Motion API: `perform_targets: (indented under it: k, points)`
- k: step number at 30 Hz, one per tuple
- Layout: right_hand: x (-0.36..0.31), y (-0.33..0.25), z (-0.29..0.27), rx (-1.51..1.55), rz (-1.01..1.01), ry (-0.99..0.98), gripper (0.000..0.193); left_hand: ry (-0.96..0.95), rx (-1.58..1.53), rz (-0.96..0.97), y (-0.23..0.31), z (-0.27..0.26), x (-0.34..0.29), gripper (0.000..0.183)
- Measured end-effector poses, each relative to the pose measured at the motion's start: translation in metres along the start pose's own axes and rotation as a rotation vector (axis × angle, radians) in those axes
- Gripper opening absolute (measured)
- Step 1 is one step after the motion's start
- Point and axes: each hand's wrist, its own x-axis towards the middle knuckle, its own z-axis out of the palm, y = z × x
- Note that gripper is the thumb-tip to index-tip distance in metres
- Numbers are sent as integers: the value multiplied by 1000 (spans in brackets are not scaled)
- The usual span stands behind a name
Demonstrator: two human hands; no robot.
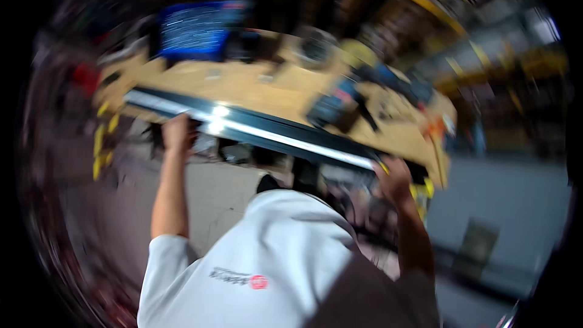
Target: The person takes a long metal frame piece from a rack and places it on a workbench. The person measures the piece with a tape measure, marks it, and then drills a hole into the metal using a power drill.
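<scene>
black rail (273, 126) along bench (188, 79) edge; left hand (177, 133), right hand (396, 179): fingers gripping rail; bare wood (261, 96) behind

1 dark bar (276, 127), 1 blue bin (194, 31) and 1 workbench (237, 88) show.

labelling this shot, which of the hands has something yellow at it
The right hand, near the right end of the long dark bar: a small yellow thing, too blurred to identify, shows there. None shows at the left hand.
</scene>
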Motion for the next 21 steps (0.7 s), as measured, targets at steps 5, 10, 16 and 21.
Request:
perform_targets:
  k: [5, 10, 16, 21]
  points:
    - [-6, 69, -30, -14, 260, -108, 38, 247, -708, -56, 14, 32, -60, 19]
    - [-70, 192, -68, 9, 252, -6, 36, -1, -639, -83, 29, 109, -133, 14]
    - [-69, 245, -96, -77, 499, -259, 40, -250, -526, -171, 73, 187, -190, 18]
    - [-69, 244, -94, -92, 430, -157, 38, -281, -487, -164, 85, 214, -200, 19]
